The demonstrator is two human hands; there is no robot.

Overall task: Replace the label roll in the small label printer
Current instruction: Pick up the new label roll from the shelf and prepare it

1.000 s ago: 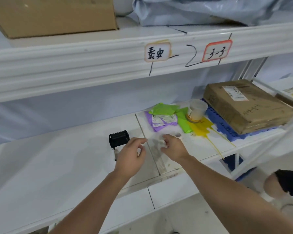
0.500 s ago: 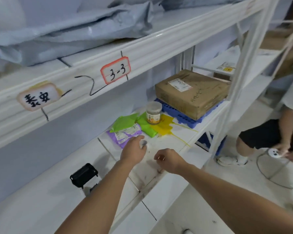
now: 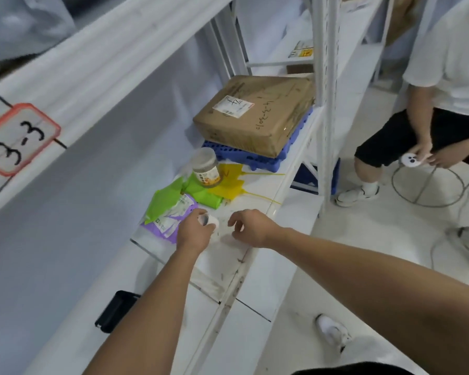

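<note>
My left hand is closed around a small white label roll, held just above the white shelf beside the purple packet. My right hand hovers a little to the right of the roll with its fingers curled and apart, holding nothing. The small black label printer lies on the shelf at the lower left, partly hidden behind my left forearm; whether its lid is up cannot be made out.
Green and purple packets, a jar and yellow tags lie behind my hands. A cardboard box sits on a blue pallet. A shelf upright stands at right. Another person stands in the aisle.
My view has swung right, so the printer slid to the lower left. My left hand left the printer side and now holds the label roll; my right hand has opened slightly.
</note>
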